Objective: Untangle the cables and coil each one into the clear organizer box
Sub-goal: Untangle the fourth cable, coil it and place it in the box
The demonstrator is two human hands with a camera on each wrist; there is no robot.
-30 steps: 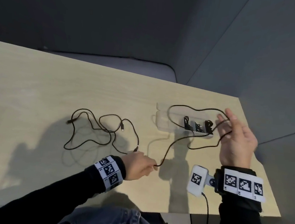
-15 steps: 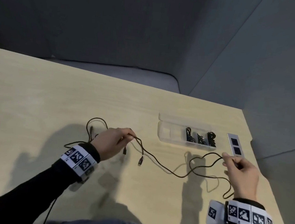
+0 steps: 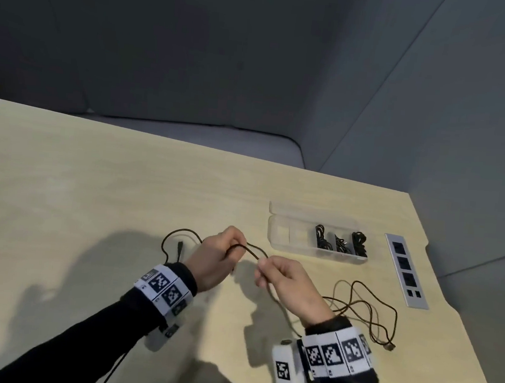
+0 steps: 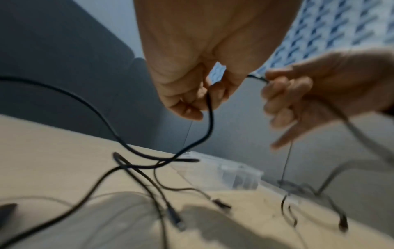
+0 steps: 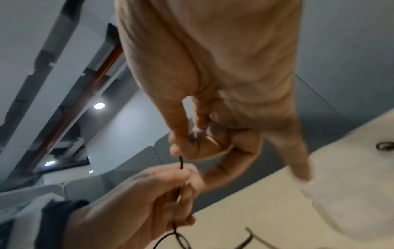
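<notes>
A thin black cable spans between my two hands above the wooden table. My left hand pinches it near the middle of the table, and a loop with a plug end trails off to its left. My right hand pinches the same cable a short way to the right. The rest of the cable lies in loose loops at the right, ending in a plug. The clear organizer box sits open behind the hands, with three coiled black cables in its right compartments.
A grey socket strip is set into the table right of the box. The table's right edge is close to the loose loops. Grey padded walls and a bench stand behind the table.
My hands have come together from far apart and now hold a short span of cable between them. The loose loops have shifted to the right side of the table.
</notes>
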